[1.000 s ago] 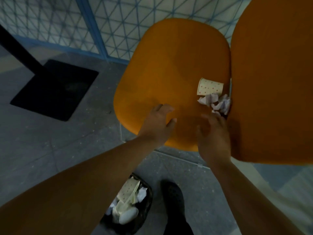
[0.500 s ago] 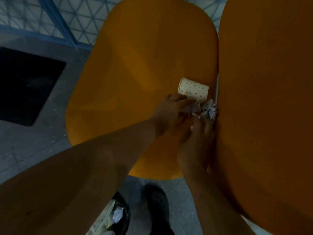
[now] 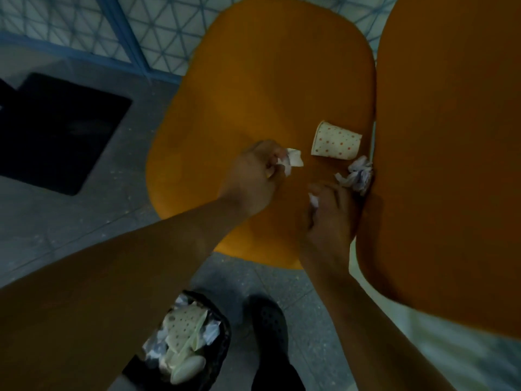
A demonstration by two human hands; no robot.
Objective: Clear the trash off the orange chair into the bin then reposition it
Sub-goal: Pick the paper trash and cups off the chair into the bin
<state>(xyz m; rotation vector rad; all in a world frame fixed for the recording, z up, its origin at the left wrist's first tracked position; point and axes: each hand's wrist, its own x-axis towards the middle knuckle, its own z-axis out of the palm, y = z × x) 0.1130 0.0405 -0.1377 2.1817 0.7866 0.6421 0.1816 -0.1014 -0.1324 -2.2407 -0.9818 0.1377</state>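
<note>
The orange chair (image 3: 262, 88) fills the middle, seat facing up, its big backrest (image 3: 451, 136) rising along the right edge; the seat and the backrest meet in a narrow seam on the right. Grey floor (image 3: 84, 221) all around, a blue-framed mesh wall (image 3: 158, 26) behind, and a black mat (image 3: 56, 131) lying flat at the left.

Down by the person's feet sits the bin (image 3: 220, 342), black, already stuffed with crumpled paper and a flattened dotted cup; a black shoe (image 3: 270, 325) stands just beside it on the right.

Both bare arms reach in over the seat. The left hand (image 3: 253, 176) is curled tight, pinching a scrap (image 3: 293, 160) of white paper between thumb and fingers, lifted near the seat's middle. The right hand (image 3: 329, 218) is closed too, fingers folded round a bit of white tissue (image 3: 313, 201) that only peeks out by the thumb; how much it holds I cannot tell.

Still on the seat: 1 paper cup (image 3: 335, 141), white with orange dots, lying on its side, mouth towards the seam; just below it a wad (image 3: 358, 174) of crumpled paper, pressed right against the backrest, near the right hand's fingertips; whether they touch it I cannot tell.
</note>
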